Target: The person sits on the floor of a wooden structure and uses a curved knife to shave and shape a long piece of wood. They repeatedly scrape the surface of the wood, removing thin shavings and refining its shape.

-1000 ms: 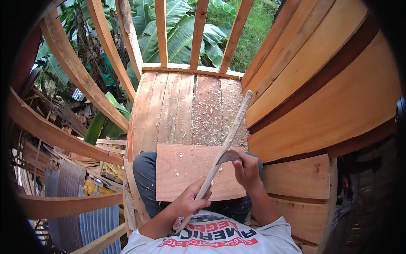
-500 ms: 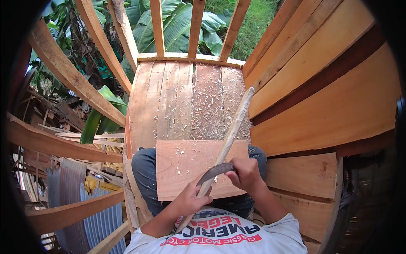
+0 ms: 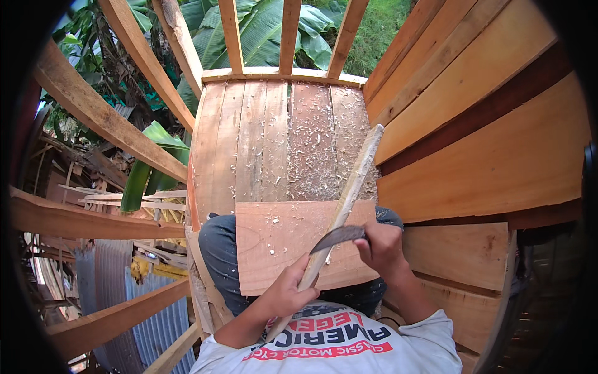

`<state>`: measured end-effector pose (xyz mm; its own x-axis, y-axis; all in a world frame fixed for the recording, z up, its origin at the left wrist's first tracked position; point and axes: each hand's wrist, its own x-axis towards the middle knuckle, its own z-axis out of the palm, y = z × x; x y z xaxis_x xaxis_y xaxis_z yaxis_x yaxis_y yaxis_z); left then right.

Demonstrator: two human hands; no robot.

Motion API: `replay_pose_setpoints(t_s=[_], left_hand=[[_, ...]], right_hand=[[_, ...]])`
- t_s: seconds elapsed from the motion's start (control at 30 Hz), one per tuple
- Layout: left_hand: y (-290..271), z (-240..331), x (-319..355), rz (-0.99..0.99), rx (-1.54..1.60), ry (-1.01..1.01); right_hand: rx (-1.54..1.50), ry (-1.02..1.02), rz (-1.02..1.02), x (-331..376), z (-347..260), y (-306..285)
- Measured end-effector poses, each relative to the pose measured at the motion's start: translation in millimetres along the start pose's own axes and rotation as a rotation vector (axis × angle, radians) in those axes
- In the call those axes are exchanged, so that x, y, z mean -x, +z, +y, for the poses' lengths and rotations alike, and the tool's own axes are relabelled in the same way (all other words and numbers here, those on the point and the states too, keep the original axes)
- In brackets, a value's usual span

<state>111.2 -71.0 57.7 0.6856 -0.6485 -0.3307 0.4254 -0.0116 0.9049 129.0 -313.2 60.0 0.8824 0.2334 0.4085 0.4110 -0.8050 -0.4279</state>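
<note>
A long pale wooden stick [image 3: 353,181] runs slantwise from my belly up and away to the right over my lap. My left hand [image 3: 291,290] is wrapped round its lower part. In my right hand [image 3: 382,249] is a knife with a dark curved blade [image 3: 337,238]; the handle is hidden in my fist. The blade lies across the stick, just beyond my left hand, its tip pointing left. Beneath the stick, a flat wooden board [image 3: 268,249] rests on my thighs with a few wood chips on it.
Wood shavings [image 3: 311,131] litter the plank floor [image 3: 215,149] ahead. Upright slats [image 3: 140,56] fence the left and far sides, with banana leaves [image 3: 261,40] beyond. A plank wall [image 3: 479,165] stands close on my right. Corrugated metal sheets [image 3: 156,330] lie outside on the left.
The blade has moved a little up the stick, away from my left hand, with my right hand shifted forward. The whole view has shifted slightly; my left hand keeps its hold.
</note>
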Motion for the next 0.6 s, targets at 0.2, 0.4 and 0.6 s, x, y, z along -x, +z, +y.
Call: replay_pose_setpoints(t_s=[0.2,0.4,0.6], left_hand=[[1.2,-8.1,-6.3,-0.055,0.005,-0.012],[-1.6,6.7,-1.1,-0.03,0.228,-0.066],[-4.9,-11.5,-4.1,-0.055,0.062,0.11]], right_hand=[[-0.055,0.022,0.032,1.3,4.7,4.0],[-0.081,-0.117,-0.137,-5.9,-4.1,10.6],[-0.064,0.185,-0.075,6.0,12.6,12.8]])
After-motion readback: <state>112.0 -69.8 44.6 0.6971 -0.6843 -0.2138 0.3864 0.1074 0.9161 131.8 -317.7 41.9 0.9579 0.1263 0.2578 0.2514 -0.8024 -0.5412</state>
